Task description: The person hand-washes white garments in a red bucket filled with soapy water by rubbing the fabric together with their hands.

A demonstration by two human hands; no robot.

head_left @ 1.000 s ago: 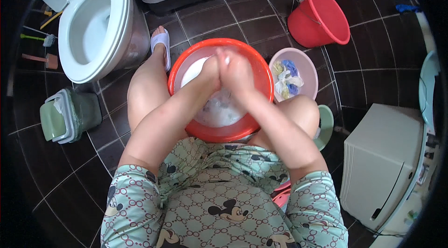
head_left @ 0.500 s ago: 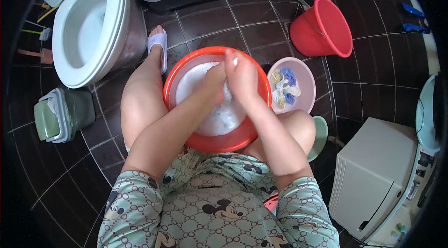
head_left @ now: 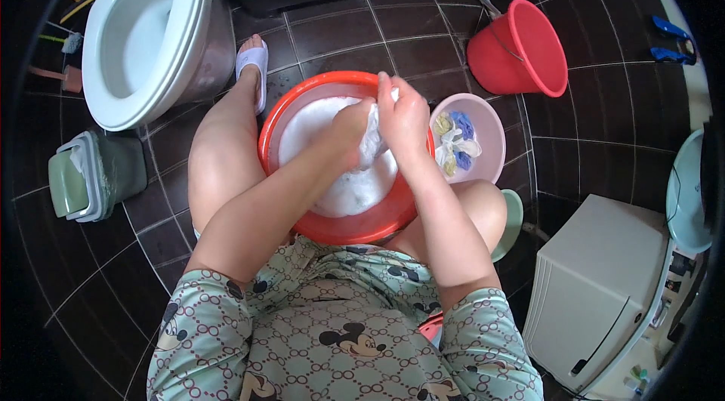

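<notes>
A red-orange basin [head_left: 359,232] stands between my legs, with white sudsy water [head_left: 313,118] inside. Over its right half, both hands grip a wet white cloth [head_left: 371,140] covered in lather. My left hand [head_left: 347,131] is closed around one part of the cloth, its fingers partly hidden. Close beside it, my right hand [head_left: 405,118] is closed on the upper part, near the far rim. The cloth's exact kind cannot be made out, since the hands cover much of it.
A pink basin [head_left: 495,146] with small white, blue and yellow cloths [head_left: 459,144] stands right of the red-orange one. Farther right are a red bucket [head_left: 498,57] and a white cabinet [head_left: 596,280]. On the left are a toilet [head_left: 185,61] and a lidded bin [head_left: 121,167].
My hands have drawn slightly apart, and more of the white cloth shows between them. My right hand has turned and moved a little to the right. The whole view has shifted slightly.
</notes>
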